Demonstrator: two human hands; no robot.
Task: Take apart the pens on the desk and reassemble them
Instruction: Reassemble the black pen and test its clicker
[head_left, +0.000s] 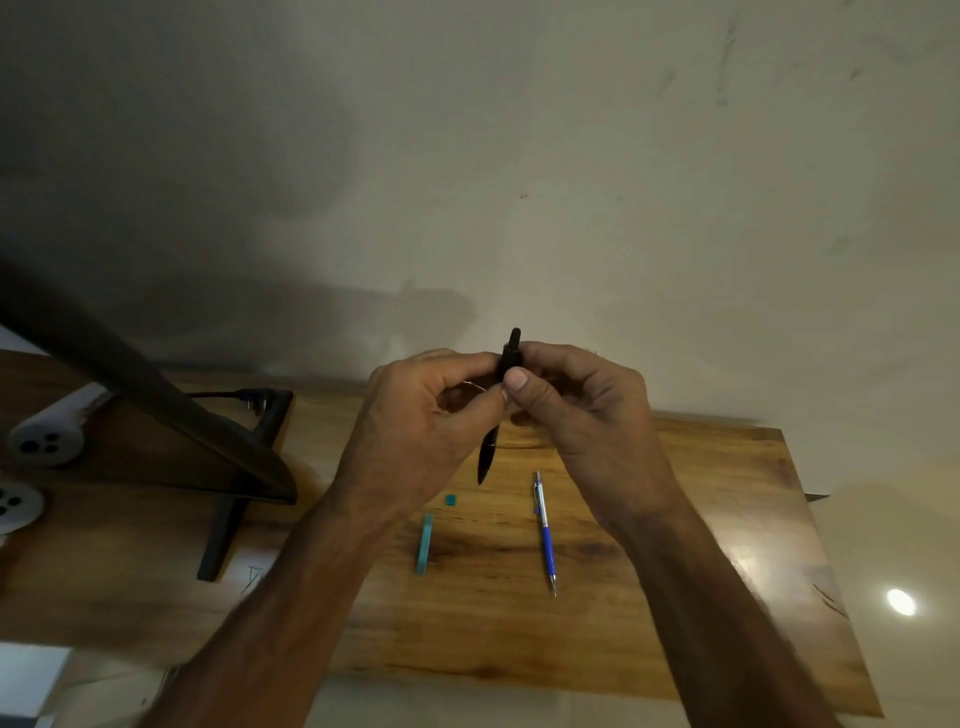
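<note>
Two pens (black pen (488, 453), blue pen (546, 538)) and two loose teal pieces (long piece (425, 543), small piece (450, 500))

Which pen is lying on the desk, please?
The blue pen, flat on the desk; the black pen is pinched by the left hand and right hand.

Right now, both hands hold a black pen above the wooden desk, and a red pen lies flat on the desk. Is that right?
Not quite. The one lying flat on the desk is a blue pen with silver ends, not a red one; the head view shows it. The rest stands: the left hand and the right hand both hold the black pen above the desk.
</note>
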